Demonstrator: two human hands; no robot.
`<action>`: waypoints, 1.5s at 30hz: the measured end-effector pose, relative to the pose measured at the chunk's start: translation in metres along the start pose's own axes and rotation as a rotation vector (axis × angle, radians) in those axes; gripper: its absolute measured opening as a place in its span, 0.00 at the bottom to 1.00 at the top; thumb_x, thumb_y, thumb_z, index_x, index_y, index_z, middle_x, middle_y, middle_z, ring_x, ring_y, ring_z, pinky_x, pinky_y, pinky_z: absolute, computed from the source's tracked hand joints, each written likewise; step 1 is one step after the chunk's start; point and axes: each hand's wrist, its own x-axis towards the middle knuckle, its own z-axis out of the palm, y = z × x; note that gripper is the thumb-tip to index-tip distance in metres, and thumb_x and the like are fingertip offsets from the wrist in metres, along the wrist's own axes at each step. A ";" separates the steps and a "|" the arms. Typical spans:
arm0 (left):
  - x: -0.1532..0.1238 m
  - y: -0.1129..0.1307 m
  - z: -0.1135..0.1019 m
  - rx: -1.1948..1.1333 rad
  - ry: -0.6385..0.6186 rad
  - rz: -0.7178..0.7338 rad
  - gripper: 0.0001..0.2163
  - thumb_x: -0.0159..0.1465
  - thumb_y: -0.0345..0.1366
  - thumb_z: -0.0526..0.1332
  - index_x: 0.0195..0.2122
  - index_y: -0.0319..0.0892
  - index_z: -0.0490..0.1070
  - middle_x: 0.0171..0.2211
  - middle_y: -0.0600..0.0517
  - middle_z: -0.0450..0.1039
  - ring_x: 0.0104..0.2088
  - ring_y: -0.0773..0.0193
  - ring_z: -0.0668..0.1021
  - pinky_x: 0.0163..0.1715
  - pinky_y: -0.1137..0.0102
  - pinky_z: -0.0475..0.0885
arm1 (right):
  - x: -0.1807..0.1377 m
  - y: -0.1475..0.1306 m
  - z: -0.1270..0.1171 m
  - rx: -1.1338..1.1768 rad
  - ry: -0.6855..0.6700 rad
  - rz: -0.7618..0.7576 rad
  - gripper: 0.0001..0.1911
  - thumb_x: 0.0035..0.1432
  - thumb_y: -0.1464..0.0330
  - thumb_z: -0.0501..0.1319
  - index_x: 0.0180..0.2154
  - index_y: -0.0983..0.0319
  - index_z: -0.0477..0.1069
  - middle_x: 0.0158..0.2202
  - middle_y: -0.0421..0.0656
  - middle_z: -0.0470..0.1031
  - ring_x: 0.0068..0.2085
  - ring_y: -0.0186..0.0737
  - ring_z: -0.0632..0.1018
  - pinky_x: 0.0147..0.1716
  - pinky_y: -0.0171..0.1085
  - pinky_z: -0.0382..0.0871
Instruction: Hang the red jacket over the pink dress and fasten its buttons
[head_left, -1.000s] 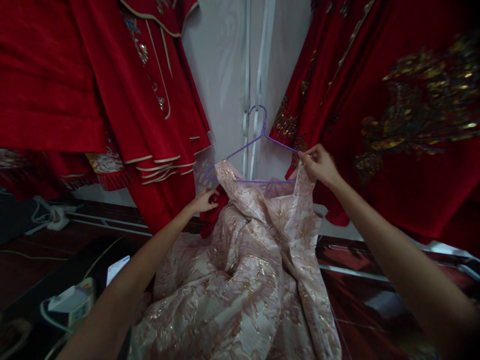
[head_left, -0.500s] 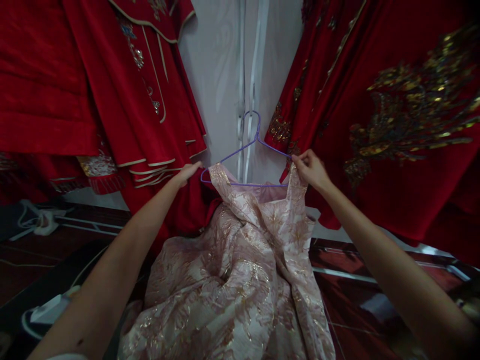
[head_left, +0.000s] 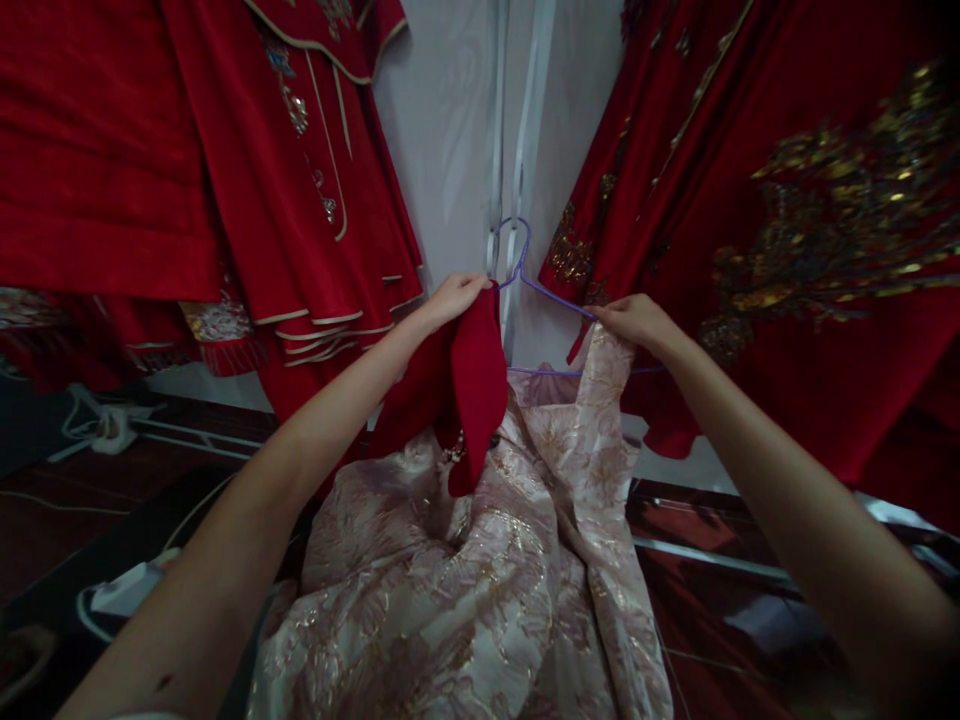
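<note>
A pale pink and gold brocade dress (head_left: pixel 450 600) spreads out below my hands, its right strap (head_left: pixel 606 365) up at the purple wire hanger (head_left: pixel 551 295). My right hand (head_left: pixel 637 322) is closed, pinching that strap at the hanger's right arm. Close to the hanger's neck, my left hand (head_left: pixel 457 298) pinches the top of a red garment (head_left: pixel 480 380) with a little beading. This red cloth hangs in front of the dress and covers its left strap and the hanger's left side.
Red embroidered garments hang at left (head_left: pixel 247 200) and right (head_left: pixel 810 400). White zipped fabric (head_left: pixel 442 120) lies behind the hanger. A white rack bar (head_left: pixel 712 557) runs low at right; a white plug-like object (head_left: pixel 127 590) with a cord lies at lower left.
My left hand has moved right and up to the hanger, bringing the red garment across the dress's left strap. My right hand keeps its pinch at the right strap. The view has shifted slightly.
</note>
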 end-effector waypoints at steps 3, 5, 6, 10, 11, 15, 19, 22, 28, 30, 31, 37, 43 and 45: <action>-0.001 -0.017 -0.012 0.149 -0.152 -0.093 0.15 0.60 0.39 0.50 0.21 0.37 0.69 0.19 0.53 0.66 0.24 0.66 0.69 0.25 0.73 0.62 | 0.024 -0.004 -0.001 0.006 -0.468 -0.126 0.26 0.43 0.44 0.61 0.16 0.61 0.68 0.12 0.43 0.66 0.18 0.41 0.71 0.20 0.41 0.66; 0.000 -0.024 -0.018 0.218 -0.221 -0.098 0.15 0.58 0.40 0.54 0.20 0.37 0.69 0.17 0.53 0.64 0.21 0.66 0.68 0.23 0.72 0.61 | 0.032 -0.018 0.003 0.022 -0.759 -0.106 0.22 0.41 0.48 0.65 0.21 0.62 0.72 0.18 0.46 0.72 0.22 0.42 0.74 0.23 0.41 0.70; 0.001 -0.026 -0.020 0.226 -0.222 -0.098 0.14 0.57 0.40 0.55 0.19 0.37 0.69 0.16 0.53 0.64 0.20 0.67 0.67 0.22 0.72 0.60 | 0.033 -0.028 0.008 0.032 -0.859 -0.057 0.21 0.40 0.50 0.66 0.23 0.62 0.73 0.21 0.47 0.75 0.25 0.43 0.76 0.25 0.42 0.71; 0.006 -0.025 -0.016 0.137 -0.163 -0.201 0.10 0.52 0.39 0.59 0.19 0.37 0.70 0.13 0.53 0.63 0.16 0.67 0.66 0.20 0.70 0.60 | 0.028 -0.062 0.035 0.225 -0.994 -0.085 0.20 0.49 0.51 0.60 0.34 0.60 0.76 0.37 0.47 0.78 0.40 0.43 0.78 0.37 0.41 0.74; 0.006 -0.025 -0.015 0.091 -0.151 -0.228 0.09 0.51 0.39 0.59 0.20 0.38 0.71 0.13 0.53 0.63 0.16 0.67 0.66 0.19 0.70 0.60 | 0.027 -0.066 0.042 0.283 -1.025 -0.133 0.20 0.52 0.52 0.58 0.37 0.59 0.76 0.41 0.46 0.77 0.44 0.42 0.77 0.40 0.41 0.73; 0.002 -0.029 -0.014 -0.191 -0.188 -0.252 0.10 0.51 0.39 0.59 0.28 0.38 0.75 0.19 0.50 0.72 0.20 0.63 0.73 0.22 0.69 0.66 | 0.025 -0.066 0.059 0.398 -1.217 -0.194 0.20 0.57 0.54 0.54 0.44 0.56 0.73 0.52 0.43 0.71 0.56 0.39 0.69 0.48 0.41 0.69; -0.006 -0.029 -0.019 -0.361 -0.263 -0.215 0.13 0.53 0.39 0.59 0.33 0.38 0.77 0.28 0.47 0.77 0.29 0.59 0.78 0.30 0.66 0.72 | 0.027 -0.060 0.062 0.429 -1.268 -0.124 0.23 0.59 0.53 0.50 0.47 0.58 0.72 0.52 0.45 0.71 0.55 0.38 0.70 0.51 0.41 0.67; -0.010 -0.025 -0.022 -0.422 -0.282 -0.255 0.12 0.51 0.38 0.61 0.33 0.37 0.77 0.28 0.46 0.78 0.30 0.58 0.79 0.32 0.66 0.72 | 0.027 -0.060 0.063 0.416 -1.209 -0.100 0.23 0.58 0.53 0.51 0.47 0.59 0.72 0.51 0.46 0.71 0.55 0.39 0.70 0.51 0.42 0.67; -0.014 -0.021 -0.021 -0.489 -0.318 -0.269 0.13 0.51 0.37 0.59 0.34 0.39 0.76 0.29 0.49 0.77 0.30 0.62 0.78 0.31 0.70 0.71 | 0.032 -0.055 0.071 0.569 -1.198 -0.086 0.26 0.55 0.51 0.53 0.47 0.62 0.72 0.53 0.48 0.69 0.58 0.43 0.66 0.57 0.42 0.59; -0.014 -0.024 -0.018 -0.439 -0.290 -0.259 0.12 0.51 0.37 0.58 0.33 0.39 0.76 0.28 0.50 0.77 0.27 0.64 0.76 0.29 0.71 0.69 | 0.034 -0.054 0.076 0.595 -1.190 -0.038 0.26 0.54 0.52 0.56 0.46 0.64 0.72 0.51 0.49 0.71 0.55 0.44 0.69 0.57 0.43 0.59; -0.014 -0.026 -0.015 -0.388 -0.258 -0.252 0.11 0.51 0.37 0.58 0.32 0.39 0.75 0.27 0.51 0.76 0.25 0.66 0.75 0.28 0.72 0.68 | 0.034 -0.054 0.078 0.609 -1.189 -0.019 0.25 0.53 0.53 0.57 0.45 0.64 0.72 0.48 0.50 0.72 0.52 0.44 0.71 0.56 0.44 0.60; -0.008 -0.042 -0.002 -0.117 -0.084 -0.124 0.10 0.53 0.38 0.57 0.25 0.37 0.73 0.20 0.56 0.68 0.21 0.71 0.68 0.25 0.75 0.61 | 0.022 -0.064 0.077 0.696 -0.998 -0.021 0.16 0.45 0.63 0.66 0.38 0.61 0.72 0.35 0.44 0.75 0.37 0.40 0.75 0.47 0.46 0.68; -0.011 -0.041 -0.003 -0.152 -0.075 -0.161 0.10 0.53 0.38 0.57 0.26 0.37 0.73 0.19 0.56 0.66 0.20 0.72 0.65 0.23 0.75 0.59 | 0.015 -0.067 0.065 0.603 -0.984 -0.018 0.14 0.46 0.66 0.65 0.38 0.60 0.73 0.37 0.44 0.75 0.43 0.41 0.74 0.45 0.43 0.68; -0.013 -0.039 -0.003 -0.147 -0.062 -0.168 0.10 0.53 0.39 0.56 0.25 0.37 0.73 0.17 0.57 0.64 0.19 0.72 0.63 0.21 0.75 0.56 | 0.014 -0.066 0.065 0.595 -1.043 -0.004 0.16 0.47 0.63 0.64 0.40 0.59 0.73 0.40 0.45 0.75 0.47 0.42 0.73 0.46 0.43 0.68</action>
